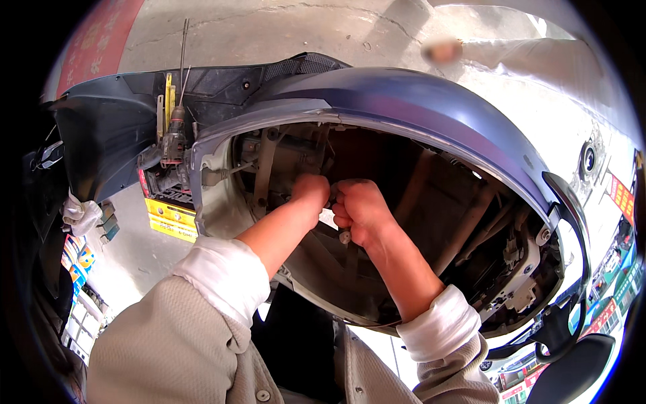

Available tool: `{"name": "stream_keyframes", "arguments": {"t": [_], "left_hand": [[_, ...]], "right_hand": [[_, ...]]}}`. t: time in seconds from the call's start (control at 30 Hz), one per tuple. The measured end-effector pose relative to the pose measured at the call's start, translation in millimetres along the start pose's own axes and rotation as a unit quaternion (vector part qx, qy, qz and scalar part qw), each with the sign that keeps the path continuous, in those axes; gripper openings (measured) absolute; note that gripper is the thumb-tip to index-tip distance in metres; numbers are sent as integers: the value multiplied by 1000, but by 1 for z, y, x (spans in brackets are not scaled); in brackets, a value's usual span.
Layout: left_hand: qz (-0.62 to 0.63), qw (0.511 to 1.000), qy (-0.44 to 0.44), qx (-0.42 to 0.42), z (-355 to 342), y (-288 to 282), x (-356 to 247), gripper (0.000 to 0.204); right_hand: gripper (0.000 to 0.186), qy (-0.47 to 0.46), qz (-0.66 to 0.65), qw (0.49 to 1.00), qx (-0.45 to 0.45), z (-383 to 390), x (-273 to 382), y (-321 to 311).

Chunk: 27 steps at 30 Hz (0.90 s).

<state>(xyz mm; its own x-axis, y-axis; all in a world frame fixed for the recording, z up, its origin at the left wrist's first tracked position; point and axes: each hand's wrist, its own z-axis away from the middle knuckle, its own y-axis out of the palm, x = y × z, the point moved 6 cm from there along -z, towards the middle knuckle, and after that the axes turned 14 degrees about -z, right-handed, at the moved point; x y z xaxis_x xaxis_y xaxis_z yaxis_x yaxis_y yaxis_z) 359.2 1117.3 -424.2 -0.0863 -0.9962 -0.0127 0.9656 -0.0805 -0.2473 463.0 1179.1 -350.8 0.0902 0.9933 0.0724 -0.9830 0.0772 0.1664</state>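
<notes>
My left hand (311,194) and my right hand (361,207) meet inside the oval opening of a vehicle's blue-purple body panel (404,94). Both are closed, with fingers curled and knuckles nearly touching. Whatever they pinch between them is mostly hidden. A small rounded, pale end piece (345,237) shows just below the right hand; I cannot tell whether it is held. Beyond my left hand, a metal bracket (265,165) stands in the cavity beside a dark boxy part (296,153).
A power drill (174,138) with a long bit stands upright at left, in a dark bin above a yellow box (171,219). A black trim panel (108,131) lies farther left. A mirror (579,360) juts out at lower right. Someone in pale clothing (538,64) is at upper right.
</notes>
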Motion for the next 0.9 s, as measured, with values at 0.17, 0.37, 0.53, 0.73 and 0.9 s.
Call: {"name": "stream_keyframes", "arguments": {"t": [0.17,0.37,0.53,0.73,0.9], "left_hand": [[-422,876,234,-4,67,-46,-54,25],[-493,782,380,-28,126,-80,-31,24],[-484,777,402,-30,124,-75,-15,29],[-527,574,595,-196,116,-33,-51,70],[-632,473,587,-180,68,10,-58,56]], "right_hand": [[25,18,-9,1000,-8,59,5,20],[16,-12,-12,998,-63,93,-6,5],[22,-44,24,992,-114,108,-19,-14],[24,-46,27,993,-107,108,-35,-32],[30,-194,127,956,-178,118,-23,-51]]}}
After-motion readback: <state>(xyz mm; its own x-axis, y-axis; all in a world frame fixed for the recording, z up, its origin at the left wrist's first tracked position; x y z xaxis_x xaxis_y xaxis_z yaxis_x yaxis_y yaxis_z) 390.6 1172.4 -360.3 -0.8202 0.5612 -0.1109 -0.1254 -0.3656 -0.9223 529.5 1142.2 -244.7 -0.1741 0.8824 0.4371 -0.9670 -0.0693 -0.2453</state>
